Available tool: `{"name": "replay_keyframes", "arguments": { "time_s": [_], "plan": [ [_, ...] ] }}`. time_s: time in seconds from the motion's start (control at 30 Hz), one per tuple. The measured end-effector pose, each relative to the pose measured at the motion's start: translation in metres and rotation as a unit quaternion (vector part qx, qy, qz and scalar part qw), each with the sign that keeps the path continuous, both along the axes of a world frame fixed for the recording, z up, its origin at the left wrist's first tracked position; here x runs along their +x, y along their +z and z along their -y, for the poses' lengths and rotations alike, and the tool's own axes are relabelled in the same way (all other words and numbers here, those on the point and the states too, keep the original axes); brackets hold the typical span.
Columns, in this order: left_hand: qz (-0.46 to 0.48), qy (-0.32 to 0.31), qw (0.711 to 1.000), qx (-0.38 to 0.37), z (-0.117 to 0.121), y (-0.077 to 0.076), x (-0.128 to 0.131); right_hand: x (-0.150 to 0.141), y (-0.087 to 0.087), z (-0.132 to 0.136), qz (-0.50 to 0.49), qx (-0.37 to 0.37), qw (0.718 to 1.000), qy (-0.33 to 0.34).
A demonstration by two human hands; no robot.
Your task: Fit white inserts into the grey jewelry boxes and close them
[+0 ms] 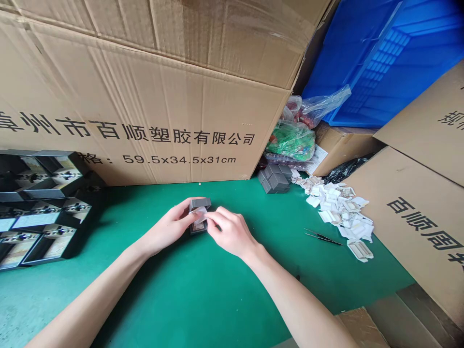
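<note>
My left hand (pixel 169 226) and my right hand (pixel 229 232) meet over the green work mat (pixel 203 295). Between them stands a small dark grey block (pixel 199 203). My left fingers press against its side. A piece of white paper (pixel 199 215) lies against its front, and my right fingertips pinch that paper. Part of the block is hidden behind my fingers. Fine black tweezers (pixel 323 237) lie on the mat to the right, out of reach of both hands' fingertips.
A black compartment tray (pixel 43 208) holds printed pieces at the left. Grey blocks (pixel 274 178) stand stacked at the back, beside a heap of white paper scraps (pixel 339 208). A large printed carton (pixel 145 101) forms the back wall. Plastic bags (pixel 292 142), a blue crate (pixel 377 63) and another carton (pixel 409 232) lie rightward.
</note>
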State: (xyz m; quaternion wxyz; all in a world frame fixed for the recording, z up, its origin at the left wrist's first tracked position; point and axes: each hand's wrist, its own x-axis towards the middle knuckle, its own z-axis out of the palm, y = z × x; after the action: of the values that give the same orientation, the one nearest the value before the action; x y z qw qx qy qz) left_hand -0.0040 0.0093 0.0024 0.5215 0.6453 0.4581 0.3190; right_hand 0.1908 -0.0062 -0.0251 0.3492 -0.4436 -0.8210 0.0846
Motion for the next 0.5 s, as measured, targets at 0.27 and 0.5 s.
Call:
{"name": "replay_keyframes", "arguments": {
  "time_s": [0.27,0.5],
  "plan": [
    [0.037,0.018,0.999,-0.028,-0.002,-0.004,0.000,-0.006,-0.001,0.001,-0.194,-0.086,0.977,0.023],
    [0.075,0.016,0.995,-0.057,-0.002,-0.005,-0.001,-0.010,0.000,0.003,-0.210,-0.081,0.974,0.034]
  ]
}}
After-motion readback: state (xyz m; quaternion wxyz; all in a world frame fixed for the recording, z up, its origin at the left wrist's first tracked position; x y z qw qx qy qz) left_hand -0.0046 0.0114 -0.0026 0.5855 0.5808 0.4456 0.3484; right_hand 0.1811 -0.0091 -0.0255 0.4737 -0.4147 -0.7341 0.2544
